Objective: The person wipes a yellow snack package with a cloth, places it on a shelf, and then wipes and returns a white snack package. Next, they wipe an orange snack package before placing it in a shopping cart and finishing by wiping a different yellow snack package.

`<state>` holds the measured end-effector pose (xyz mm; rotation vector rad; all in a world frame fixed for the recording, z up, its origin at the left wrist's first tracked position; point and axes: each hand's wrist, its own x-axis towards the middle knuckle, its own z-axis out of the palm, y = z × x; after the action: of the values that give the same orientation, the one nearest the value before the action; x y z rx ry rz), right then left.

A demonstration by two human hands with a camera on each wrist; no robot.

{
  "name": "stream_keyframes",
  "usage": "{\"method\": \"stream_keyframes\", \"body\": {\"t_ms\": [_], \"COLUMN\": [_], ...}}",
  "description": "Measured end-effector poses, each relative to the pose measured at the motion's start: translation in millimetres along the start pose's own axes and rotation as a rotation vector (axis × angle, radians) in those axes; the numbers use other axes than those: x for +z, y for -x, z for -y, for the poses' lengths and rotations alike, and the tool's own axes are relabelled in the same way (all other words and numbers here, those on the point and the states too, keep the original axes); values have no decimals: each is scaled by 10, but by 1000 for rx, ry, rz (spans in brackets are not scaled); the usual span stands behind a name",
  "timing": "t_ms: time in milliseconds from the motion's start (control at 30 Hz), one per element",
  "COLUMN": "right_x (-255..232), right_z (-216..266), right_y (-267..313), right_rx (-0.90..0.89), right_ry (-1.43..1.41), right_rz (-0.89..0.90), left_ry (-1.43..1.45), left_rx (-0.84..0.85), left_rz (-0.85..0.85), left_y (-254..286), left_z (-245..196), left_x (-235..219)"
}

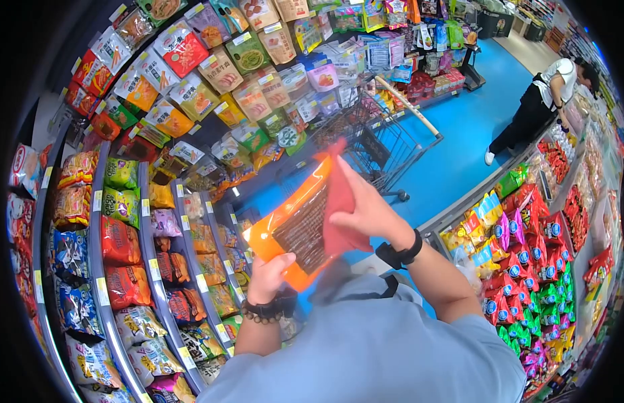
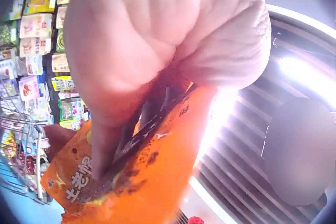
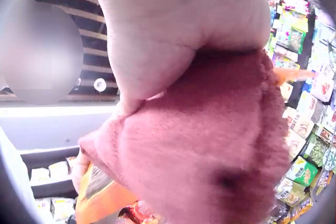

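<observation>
An orange snack bag (image 1: 304, 225) with a dark printed panel is held up before the chest in the head view. My left hand (image 1: 268, 274) grips its lower left corner, thumb on the panel. In my right hand (image 1: 369, 208) is a dark pink cloth (image 1: 340, 218), bunched against the bag's right side. The left wrist view shows the left palm (image 2: 168, 29) over the orange bag (image 2: 157, 176), fingers partly hidden. The cloth (image 3: 199, 140) hangs below the right hand (image 3: 184, 24) in the right wrist view, covering its fingers.
Shelves of packaged snacks (image 1: 127, 248) stand at the left, with hanging packets (image 1: 191, 94) ahead. A wire shopping cart (image 1: 392, 144) stands beyond the hands on the blue floor (image 1: 453, 148). Bins of small packets (image 1: 527, 269) line the right, where a person (image 1: 540, 101) leans over.
</observation>
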<state>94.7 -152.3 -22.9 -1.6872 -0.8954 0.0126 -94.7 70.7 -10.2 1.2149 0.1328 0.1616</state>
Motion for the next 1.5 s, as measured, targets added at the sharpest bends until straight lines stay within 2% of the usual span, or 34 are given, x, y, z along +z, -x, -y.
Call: {"method": "stream_keyframes", "body": {"t_ms": [67, 100, 200, 300, 400, 433, 467, 500, 533, 567, 667, 800, 900, 967, 1067, 1167, 1267, 1367, 1400, 1467, 1500], "right_x": [-83, -1, 202, 328, 374, 312, 305, 292, 318, 370, 398, 535, 704, 837, 1158, 1567, 2038, 2515, 2667, 2800, 2872], "right_z": [-32, -16, 8, -229, -473, -356, -239, -56, 34, 30, 62, 82, -61, -181, -233, -339, -320, -255, -212, -129, -105], "right_y": [19, 95, 257, 367, 382, 378, 327, 260, 214, 178, 184, 92, -2, -140, -342, -493, -715, -976, -1082, -1336, -1472], "right_rx": [224, 138, 126, 332, 425, 562, 580, 604, 633, 654, 669, 619, 677, 733, 762, 738, 677, 605, 582, 711, 776], "right_ry": [-214, -82, -142, -179, -1061, -1232, -1368, -1502, -1636, -1620, -1582, -1576, -1129, -1139, -1126, -1049, -929, -820, -793, -616, -527], "right_rz": [87, 0, -174, -276, -335, -261, -216, -169, -120, -113, 15, 0, 23, 61, 101, 224, 387, 454, 462, 571, 620], "left_ry": [19, -19, 71, 65, -66, -140, -371, -441, -547, -794, -1379, -1371, -1405, -1444, -1201, -1113, -331, -68, -66, -68, -111], "left_rx": [90, 154, 280, 359, 385, 382, 426, 319, 324, 503, 555, 548, 494, 436, 380, 264, 193, 65, 107, 179, 192], "left_rz": [-72, -214, -251, -320, -346, -358, -248, -151, -39, 170, 306, 251, 292, 355, 150, -326, -583, -525, -544, -575, -493], "left_y": [-30, -100, -224, -281, -305, -295, -292, -259, -314, -421, -479, -506, -494, -489, -332, -251, -264, -288, -324, -373, -377], "left_z": [-51, -98, -234, -242, -258, -237, -196, -127, -46, -45, 57, 159, 152, 113, 15, -282, -172, -319, -363, -445, -578], "left_x": [26, 93, 74, 80, 235, 280, 297, 363, 434, 457, 563, 318, 118, -83, -497, -988, -1790, -2500, -2661, -2970, -3059]}}
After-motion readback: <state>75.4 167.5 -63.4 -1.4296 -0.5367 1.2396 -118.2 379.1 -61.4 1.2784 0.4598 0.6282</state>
